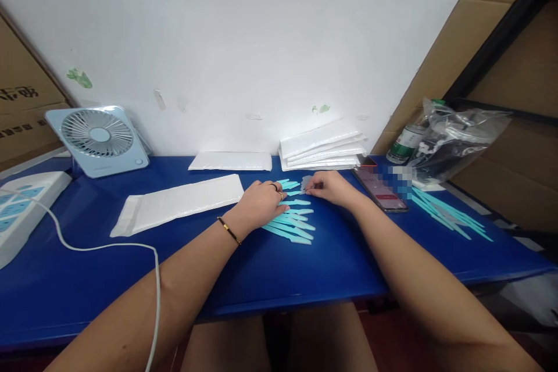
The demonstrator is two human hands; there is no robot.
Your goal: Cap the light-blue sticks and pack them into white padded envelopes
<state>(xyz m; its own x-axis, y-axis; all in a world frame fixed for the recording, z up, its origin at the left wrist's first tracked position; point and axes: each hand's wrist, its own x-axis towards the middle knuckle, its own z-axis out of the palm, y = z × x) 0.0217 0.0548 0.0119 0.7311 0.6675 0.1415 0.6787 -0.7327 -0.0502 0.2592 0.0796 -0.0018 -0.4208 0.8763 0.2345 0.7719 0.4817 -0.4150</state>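
Observation:
Several slim turquoise eyebrow razors (300,226) lie fanned out on the blue table, their pale tips pointing right. My left hand (261,203) rests over their handles, its fingers curled round one razor (295,192), and partly hides the others. Just right of that razor's tip, my right hand (326,187) pinches a small translucent plastic piece (306,183) between thumb and fingers. Whether the piece touches the razor, I cannot tell. Left of my left hand lies a white padded envelope (183,203).
White envelopes are stacked (325,148) at the wall, beside another flat envelope (231,161). A phone (381,189), more turquoise razors (451,212), a bottle (405,142) and a plastic bag (457,139) are right. A fan (100,136), power strip (26,209) and white cable (108,247) are left.

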